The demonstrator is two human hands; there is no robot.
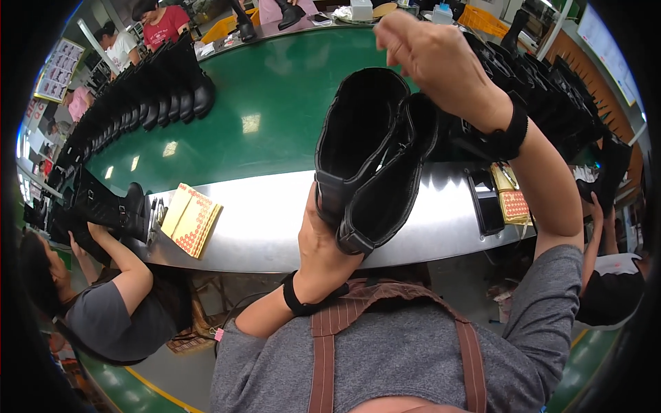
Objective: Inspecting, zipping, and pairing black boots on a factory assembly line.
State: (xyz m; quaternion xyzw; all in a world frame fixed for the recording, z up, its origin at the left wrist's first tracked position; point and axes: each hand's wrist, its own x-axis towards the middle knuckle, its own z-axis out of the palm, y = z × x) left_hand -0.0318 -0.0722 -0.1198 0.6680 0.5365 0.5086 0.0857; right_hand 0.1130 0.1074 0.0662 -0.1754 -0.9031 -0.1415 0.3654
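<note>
1. A long table (275, 103) with a smooth green top and a shiny bare-metal near edge runs across the view.
2. A curved row of upright black boots (162, 89) stands along its left side; more black boots (554, 93) crowd together at the right.
3. At the lower left, a co-worker in a dark grey top (124, 303) holds a black boot with buckled straps (110, 206).
4. A pair of tall black boots (375, 196) is held up over the metal edge, right in front of the person, shaft openings facing the camera.
5. The left hand (320, 244) has its grip clamped on this pair, from the near side.
6. The right hand (430, 58) is raised beyond the boots, fingers bent; whether its grip is apart or together I cannot tell.
7. A yellow pad with red round stickers (189, 220) lies left of the boots; a narrow black tray (486, 203) lies to their right.
</note>
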